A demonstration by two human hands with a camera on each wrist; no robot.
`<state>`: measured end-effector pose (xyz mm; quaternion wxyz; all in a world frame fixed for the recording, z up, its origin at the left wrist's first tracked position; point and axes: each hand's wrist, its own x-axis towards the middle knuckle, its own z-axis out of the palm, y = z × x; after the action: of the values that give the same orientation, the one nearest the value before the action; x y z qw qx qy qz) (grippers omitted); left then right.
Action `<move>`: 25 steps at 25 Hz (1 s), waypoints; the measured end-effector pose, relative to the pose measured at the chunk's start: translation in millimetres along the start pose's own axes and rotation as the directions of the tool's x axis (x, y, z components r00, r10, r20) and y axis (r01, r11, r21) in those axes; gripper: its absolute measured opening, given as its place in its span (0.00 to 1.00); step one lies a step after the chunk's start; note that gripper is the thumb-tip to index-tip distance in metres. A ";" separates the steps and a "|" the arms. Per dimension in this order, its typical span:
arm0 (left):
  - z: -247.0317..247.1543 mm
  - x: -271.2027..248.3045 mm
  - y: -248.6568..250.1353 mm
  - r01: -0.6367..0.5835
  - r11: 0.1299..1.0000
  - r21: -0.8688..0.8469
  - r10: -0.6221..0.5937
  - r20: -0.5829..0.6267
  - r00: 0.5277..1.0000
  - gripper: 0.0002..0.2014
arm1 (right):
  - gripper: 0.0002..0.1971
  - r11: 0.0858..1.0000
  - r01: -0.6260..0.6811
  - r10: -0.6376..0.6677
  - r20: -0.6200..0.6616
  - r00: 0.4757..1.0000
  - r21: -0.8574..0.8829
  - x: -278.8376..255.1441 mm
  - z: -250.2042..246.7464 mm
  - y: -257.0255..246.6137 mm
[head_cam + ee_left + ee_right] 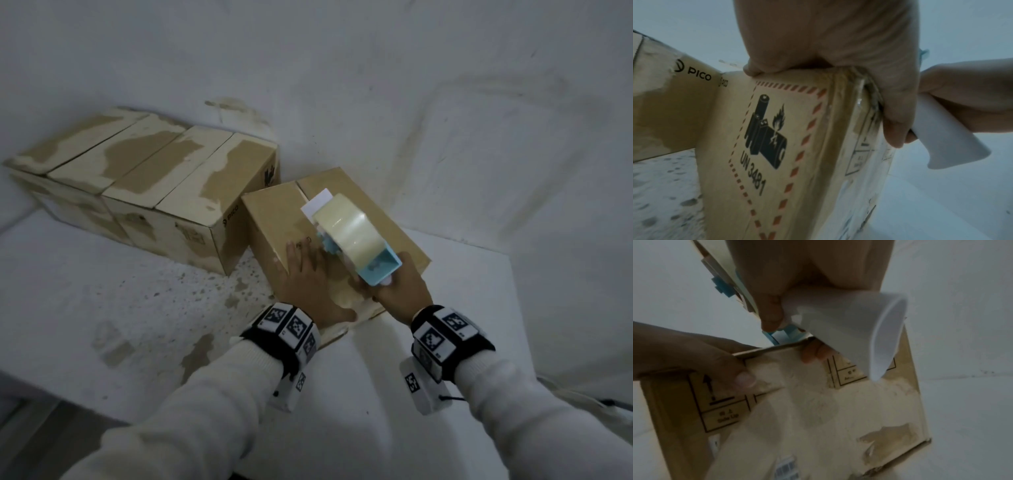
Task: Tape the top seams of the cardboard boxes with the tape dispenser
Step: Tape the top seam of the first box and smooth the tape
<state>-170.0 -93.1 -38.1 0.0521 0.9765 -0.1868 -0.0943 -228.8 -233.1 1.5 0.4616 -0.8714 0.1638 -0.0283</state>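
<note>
A brown cardboard box [274, 219] stands on the white table, its top seam running away from me. My left hand [308, 277] lies flat on the box top near the front left corner, its thumb [740, 376] hanging over the near edge onto the front face. My right hand [402, 291] grips the white handle [859, 331] of a blue tape dispenser [376, 267]. The dispenser, with its pale yellow tape roll [346, 226], sits over the seam near the front edge. In the left wrist view the box's side [777, 146] shows a battery warning label.
Several taped, worn boxes [144, 171] stand in a row at the back left, touching the box under my hands. The white table [102, 291] is speckled on the left; its right edge [513, 308] lies close to the box. A white wall rises behind.
</note>
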 end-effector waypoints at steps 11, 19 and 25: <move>-0.8 5.1 17.3 0.038 0.999 0.029 -0.037 -0.023 0.999 0.61 | 0.12 0.980 -0.166 0.162 0.040 0.986 0.106 -3.7 -18.8 1.2; -5.9 1.2 24.4 -0.013 0.999 0.031 0.014 -0.046 0.999 0.60 | 0.13 0.969 -0.246 0.245 0.032 0.969 0.030 -65.8 -43.1 21.0; -22.6 22.6 26.3 -0.396 0.902 0.173 0.397 0.034 0.917 0.53 | 0.11 0.965 -0.255 0.250 0.080 0.965 0.056 -57.9 -39.0 25.9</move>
<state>-154.2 -124.4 -16.1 -0.0160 0.9189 -0.3890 -0.0638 -298.1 -259.6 8.7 0.4954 -0.8282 0.2557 0.0570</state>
